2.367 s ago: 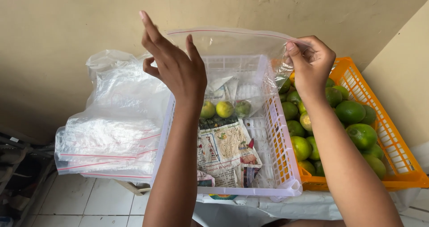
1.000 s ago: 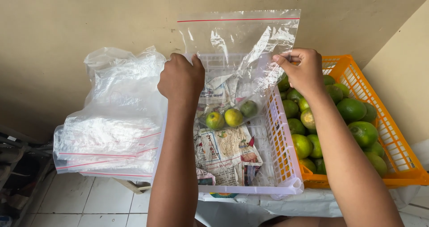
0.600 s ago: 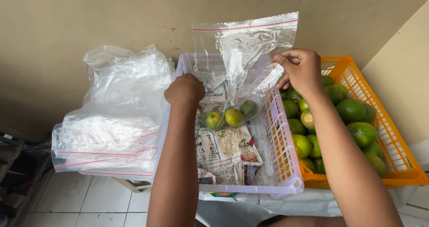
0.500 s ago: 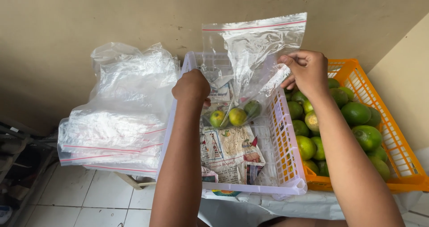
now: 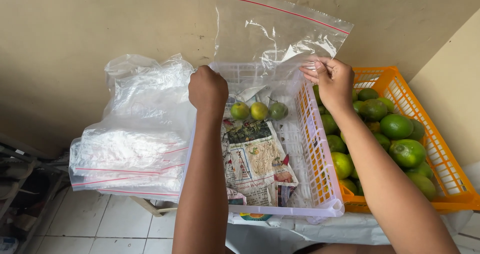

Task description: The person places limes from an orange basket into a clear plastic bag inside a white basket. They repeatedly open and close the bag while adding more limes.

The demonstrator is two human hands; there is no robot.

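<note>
Holding one clear zip-top bag upright above the far end of the white plastic basket, the right hand pinches the bag's lower edge between thumb and fingers, its grip closed on the plastic. The left hand is curled in a fist at the bag's other lower corner; whether it truly grips the film I cannot tell. The bag looks empty, so no fruit appears to be packed yet. Three small green citrus fruits lie in the white basket on a sheet of newspaper. Roughly a dozen larger ones fill the orange crate to the right. A stack of spare bags, too many to count, rests at left.
</note>
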